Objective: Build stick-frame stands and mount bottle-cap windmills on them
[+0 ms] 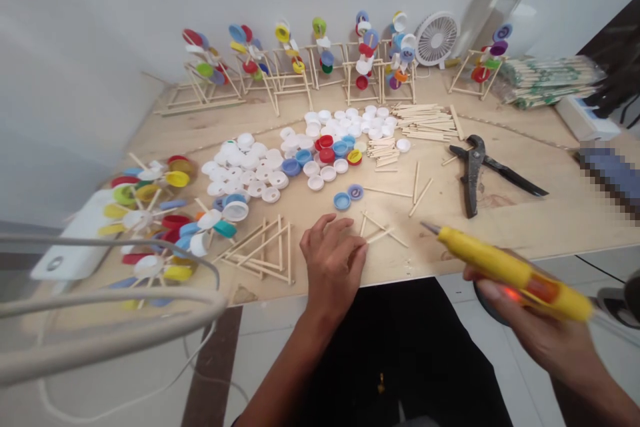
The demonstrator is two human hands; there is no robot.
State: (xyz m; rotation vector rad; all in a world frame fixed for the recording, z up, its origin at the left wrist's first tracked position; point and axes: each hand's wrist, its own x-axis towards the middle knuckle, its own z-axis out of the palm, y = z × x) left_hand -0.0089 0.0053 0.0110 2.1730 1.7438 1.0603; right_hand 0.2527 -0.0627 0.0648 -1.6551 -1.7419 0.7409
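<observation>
My left hand rests palm down near the table's front edge, its fingers bent and slightly apart. The thumb lies beside a few crossed wooden sticks; whether it touches them I cannot tell. My right hand is wrapped round a yellow hot glue gun, held in the air past the front edge, with its metal nozzle pointing left over the table. A red light glows by my fingers. Left of my left hand lie joined stick triangles. Two blue bottle caps sit just beyond my fingers.
White caps and cut sticks cover the middle. Black pliers lie right. Stick stands with colourful cap wheels line the back, beside a small fan and bottle. Cap wheels and a cable occupy the left.
</observation>
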